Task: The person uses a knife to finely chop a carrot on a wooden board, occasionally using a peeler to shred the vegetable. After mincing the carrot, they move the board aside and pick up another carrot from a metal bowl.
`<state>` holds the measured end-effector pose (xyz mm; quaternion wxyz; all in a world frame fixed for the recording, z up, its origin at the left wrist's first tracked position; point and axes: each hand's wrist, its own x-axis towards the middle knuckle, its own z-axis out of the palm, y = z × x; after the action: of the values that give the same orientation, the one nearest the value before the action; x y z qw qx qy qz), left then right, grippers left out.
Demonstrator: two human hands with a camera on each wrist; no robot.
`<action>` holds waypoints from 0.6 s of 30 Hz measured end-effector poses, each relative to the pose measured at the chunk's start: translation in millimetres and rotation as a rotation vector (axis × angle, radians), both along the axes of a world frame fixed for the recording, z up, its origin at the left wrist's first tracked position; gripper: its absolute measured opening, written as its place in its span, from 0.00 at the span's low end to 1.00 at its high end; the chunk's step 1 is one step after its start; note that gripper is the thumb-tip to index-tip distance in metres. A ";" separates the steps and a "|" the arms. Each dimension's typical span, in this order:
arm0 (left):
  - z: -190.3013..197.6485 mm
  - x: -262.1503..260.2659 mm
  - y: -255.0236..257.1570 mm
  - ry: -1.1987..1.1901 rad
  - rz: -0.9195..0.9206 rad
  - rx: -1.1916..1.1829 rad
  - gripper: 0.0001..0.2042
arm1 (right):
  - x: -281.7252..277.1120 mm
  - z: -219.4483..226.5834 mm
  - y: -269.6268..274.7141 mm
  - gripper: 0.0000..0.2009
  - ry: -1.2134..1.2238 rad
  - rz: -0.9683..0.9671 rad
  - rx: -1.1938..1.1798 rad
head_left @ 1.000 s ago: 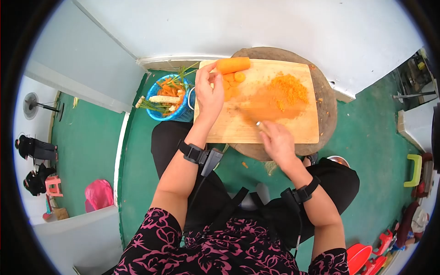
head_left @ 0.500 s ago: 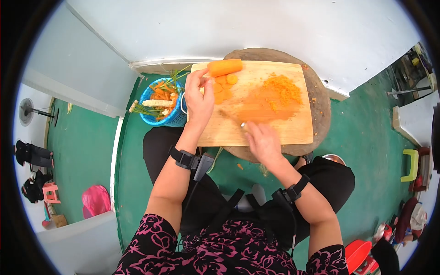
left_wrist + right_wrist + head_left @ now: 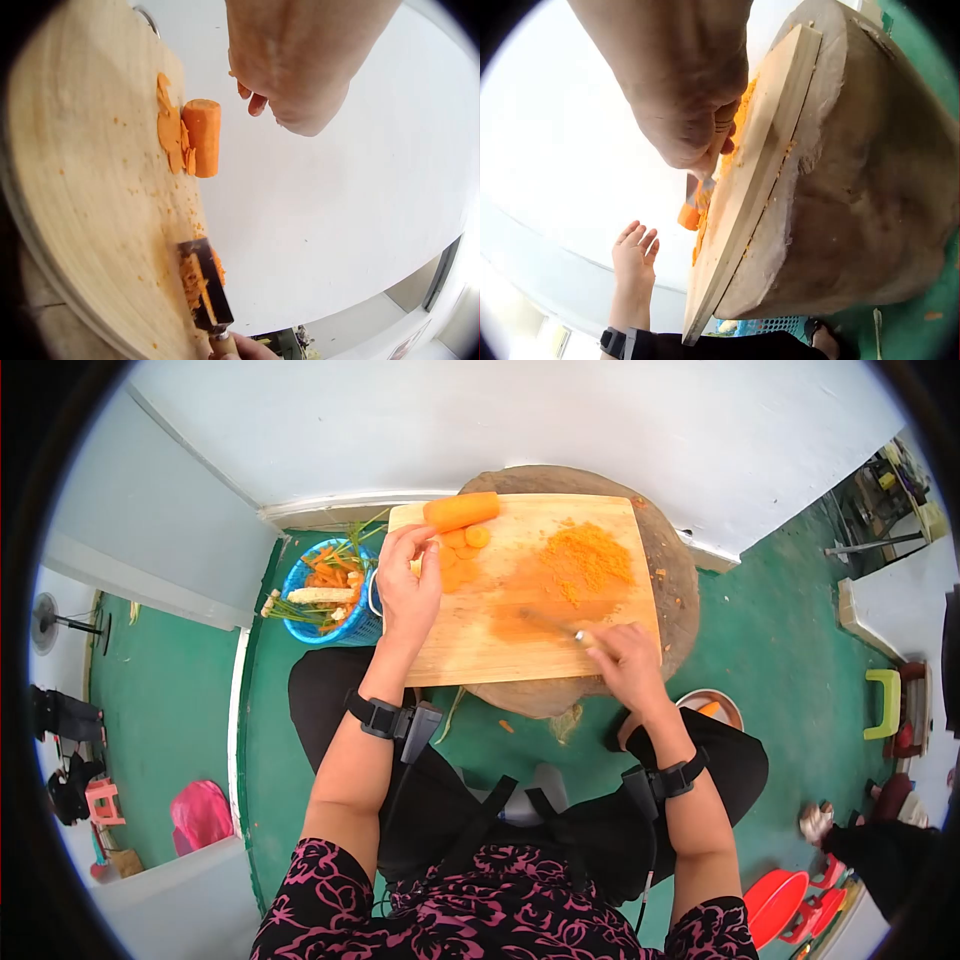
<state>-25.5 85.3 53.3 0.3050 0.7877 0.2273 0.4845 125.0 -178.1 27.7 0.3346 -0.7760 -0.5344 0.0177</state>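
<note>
My right hand (image 3: 632,663) grips the wooden handle of a cleaver (image 3: 206,285), seen end-on in the left wrist view with orange bits on its blade. The blade is blurred in the head view, low over an orange-stained part of the cutting board (image 3: 470,660). Right of the board's middle lies a pile of finely chopped carrot (image 3: 590,560). My left hand (image 3: 408,595) hovers beside the board's left edge, fingers loosely bent and holding nothing. Near its fingertips a thick cut carrot (image 3: 462,511) lies along the far edge, beside several carrot slices (image 3: 458,555).
The board rests on a round wooden stump (image 3: 675,590) against a white wall (image 3: 500,420). A blue basket (image 3: 350,630) of peelings stands left of it. By my right knee is a metal bowl (image 3: 735,705) with something orange inside. Another person's dark-clothed limb (image 3: 890,860) shows at lower right.
The right hand has swung left across the board and back right with the cleaver. My left hand keeps its place by the carrot. The whole head view has shifted; a person appears at lower right.
</note>
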 end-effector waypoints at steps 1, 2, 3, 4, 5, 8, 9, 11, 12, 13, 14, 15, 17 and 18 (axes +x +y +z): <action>-0.8 0.4 -0.6 0.001 -0.005 0.012 0.07 | 6.4 -2.7 -2.8 0.12 -0.010 -0.067 0.005; -1.3 0.9 -2.2 0.016 -0.002 -0.002 0.06 | 14.1 -6.4 -3.3 0.12 -0.020 -0.132 0.013; -1.7 0.6 -3.8 0.033 0.000 -0.015 0.06 | 19.4 -6.2 -2.4 0.12 -0.030 -0.198 0.023; -1.7 0.4 -4.8 0.051 0.001 -0.024 0.06 | 23.4 -4.4 -1.9 0.13 -0.026 -0.213 0.023; -2.6 0.9 -4.9 0.059 0.002 0.007 0.05 | 23.9 -2.3 -0.6 0.13 -0.018 -0.240 0.061; -5.4 1.1 -7.9 0.084 0.003 0.067 0.05 | 23.0 1.7 5.4 0.14 -0.038 -0.288 0.133; -3.3 1.0 -9.7 0.093 -0.002 0.070 0.05 | 23.1 -2.0 5.1 0.15 -0.074 -0.288 0.133; -3.6 2.7 -10.2 0.107 -0.011 0.089 0.05 | 23.6 -11.1 4.1 0.15 -0.134 -0.283 0.115; -5.2 2.3 -8.8 0.117 -0.013 0.107 0.05 | 22.1 -16.3 4.3 0.16 -0.152 -0.277 0.097; -6.3 2.0 -8.4 0.130 -0.018 0.124 0.05 | 20.7 -19.8 3.7 0.16 -0.168 -0.272 0.078; -6.3 2.5 -8.9 0.125 -0.021 0.128 0.05 | 21.4 -21.0 3.3 0.17 -0.189 -0.268 0.062; -5.9 3.2 -9.0 0.119 -0.022 0.134 0.05 | 21.2 -20.7 3.8 0.16 -0.155 -0.277 0.078; -4.5 3.1 -9.4 0.118 -0.023 0.130 0.04 | 18.9 -20.8 4.4 0.15 -0.081 -0.293 0.107; -3.2 3.0 -10.0 0.122 -0.024 0.121 0.04 | 17.7 -19.9 4.4 0.15 -0.087 -0.285 0.108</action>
<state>-22.5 75.3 50.1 0.2485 0.8353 0.2063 0.4449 142.7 -173.7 7.8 0.3513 -0.8250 -0.4329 -0.0925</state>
